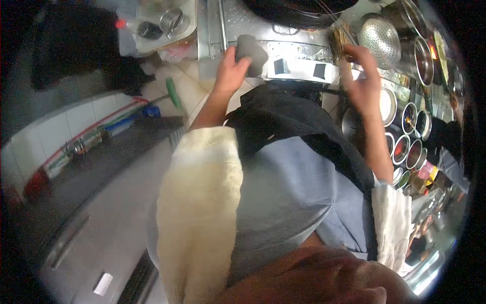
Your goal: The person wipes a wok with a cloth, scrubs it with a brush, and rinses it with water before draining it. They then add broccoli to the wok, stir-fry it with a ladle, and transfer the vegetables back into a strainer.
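Observation:
My left hand [232, 73] is closed around a folded grey cloth [250, 54] at the front left edge of the steel stove [298, 48]. On the right, the curled fingers of my right hand [365, 83] are at the lower end of a bamboo brush [339, 39], which sits between fingertips and thumb; the thumb is slightly blurred. Just beyond this hand lies a perforated metal strainer [379, 40]. A dark wok [298, 11] rests on the stove at the top, partly cut off by the frame.
Several seasoning bowls [401, 147] line the right side, near metal pots [423, 61]. At the upper left a tray [190, 30] bears a red-capped bottle [147, 29] and a metal cup [173, 23]. A grey counter [116, 202] runs along the left, and a green object [172, 92] lies near the tiled floor.

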`<state>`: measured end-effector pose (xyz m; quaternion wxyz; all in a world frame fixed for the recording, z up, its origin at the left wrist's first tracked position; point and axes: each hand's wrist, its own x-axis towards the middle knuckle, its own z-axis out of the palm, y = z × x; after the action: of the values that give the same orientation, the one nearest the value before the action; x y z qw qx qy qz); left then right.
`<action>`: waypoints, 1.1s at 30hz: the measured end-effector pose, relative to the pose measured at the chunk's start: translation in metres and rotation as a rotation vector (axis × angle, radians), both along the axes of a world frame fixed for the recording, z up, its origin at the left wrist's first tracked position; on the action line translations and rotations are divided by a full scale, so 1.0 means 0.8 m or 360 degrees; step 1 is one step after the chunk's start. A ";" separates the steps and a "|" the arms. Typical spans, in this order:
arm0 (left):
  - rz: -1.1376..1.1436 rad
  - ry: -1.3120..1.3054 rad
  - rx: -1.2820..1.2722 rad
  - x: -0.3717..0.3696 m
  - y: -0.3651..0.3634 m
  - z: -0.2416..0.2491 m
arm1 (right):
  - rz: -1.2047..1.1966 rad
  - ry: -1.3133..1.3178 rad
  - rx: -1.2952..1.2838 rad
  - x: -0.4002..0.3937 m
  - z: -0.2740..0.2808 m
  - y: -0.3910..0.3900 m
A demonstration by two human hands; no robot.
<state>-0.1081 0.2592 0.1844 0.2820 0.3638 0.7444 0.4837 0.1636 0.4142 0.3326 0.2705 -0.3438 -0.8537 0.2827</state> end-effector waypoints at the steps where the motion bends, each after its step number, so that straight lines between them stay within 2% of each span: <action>1: -0.0162 -0.0003 -0.0031 0.002 0.005 0.061 | 0.0328 0.0042 0.0226 -0.021 0.013 -0.008; 3: -0.0772 0.0363 -0.0183 0.006 0.020 0.141 | 0.0626 0.0082 0.0310 -0.059 0.041 -0.027; 4: -0.1021 0.0406 0.0048 0.016 0.032 0.170 | 0.0765 0.0104 0.0409 -0.072 0.048 -0.027; 5: -0.1232 0.0730 -0.0042 0.019 0.039 0.179 | 0.0834 -0.0041 0.0203 -0.076 0.044 -0.028; 6: -0.1321 0.0892 0.0029 0.031 0.050 0.204 | 0.0882 -0.0180 -0.0003 -0.073 0.042 -0.022; 7: -0.1282 0.0867 0.0208 0.041 0.061 0.217 | 0.0780 -0.0193 0.0049 -0.066 0.051 -0.013; 9: -0.1305 0.0849 0.0437 0.058 0.082 0.231 | 0.0639 -0.0690 -0.0463 -0.047 0.065 0.011; 10: -0.1187 0.0715 0.0606 0.066 0.091 0.231 | 0.0559 -0.0680 -0.0445 -0.027 0.062 0.026; 11: -0.1061 0.0565 0.0756 0.073 0.098 0.228 | 0.0571 -0.0490 -0.0381 -0.002 0.050 0.042; 12: -0.1110 0.0561 0.0782 0.076 0.105 0.224 | 0.0596 -0.0302 -0.0315 0.024 0.043 0.056; 14: -0.0953 0.0318 0.0711 0.072 0.118 0.211 | 0.0081 -0.0077 -0.0534 0.076 0.045 0.084; 15: -0.0968 0.0315 0.0724 0.070 0.120 0.203 | -0.0096 0.0205 -0.0774 0.107 0.035 0.105; 16: -0.0912 0.0206 0.0571 0.066 0.121 0.194 | -0.0298 0.0180 -0.0763 0.141 0.034 0.131; 17: -0.0853 0.0101 0.0422 0.065 0.125 0.185 | -0.0436 0.0344 -0.0662 0.175 0.034 0.157; 18: -0.0855 0.0107 0.0427 0.063 0.127 0.174 | -0.0666 0.0312 -0.0483 0.204 0.036 0.185; 19: -0.0750 -0.0081 0.0335 0.062 0.125 0.165 | -0.0729 0.0687 -0.0522 0.231 0.034 0.213; 20: -0.0638 -0.0266 0.0249 0.064 0.124 0.161 | -0.0954 0.0618 -0.0395 0.262 0.036 0.248; 21: -0.0630 -0.0255 0.0246 0.072 0.125 0.163 | -0.1198 0.0550 -0.0053 0.285 0.038 0.282; 22: -0.0519 -0.0324 0.0169 0.081 0.127 0.165 | -0.1233 0.0859 -0.0125 0.306 0.037 0.321; 23: -0.0404 -0.0394 0.0087 0.089 0.128 0.166 | -0.1514 0.0293 0.0258 0.356 0.017 0.382; 25: -0.0323 -0.0349 -0.0031 0.100 0.127 0.167 | -0.1683 -0.0114 0.0380 0.423 -0.006 0.493; 26: -0.0260 -0.0318 -0.0143 0.107 0.125 0.168 | -0.1568 0.0428 0.0203 0.370 0.033 0.473; 27: -0.0218 -0.0290 -0.0125 0.116 0.123 0.167 | -0.1930 -0.0036 0.0393 0.384 0.014 0.528; 30: -0.0026 -0.0180 -0.0373 0.126 0.110 0.156 | -0.1794 -0.0022 0.0540 0.392 -0.037 0.609; 31: -0.0027 -0.0059 -0.0405 0.120 0.098 0.141 | -0.1844 -0.0287 0.0441 0.413 -0.080 0.660; 32: -0.0005 -0.0052 -0.0423 0.122 0.095 0.138 | -0.1822 -0.0285 0.0421 0.407 -0.091 0.668; 33: 0.0049 -0.0022 -0.0488 0.124 0.091 0.136 | -0.1515 -0.0477 0.0320 0.404 -0.103 0.670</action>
<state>-0.0089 0.3317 0.2935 0.3319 0.3017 0.8131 0.3710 0.4866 0.9501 0.2499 0.2756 -0.7037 -0.6548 -0.0079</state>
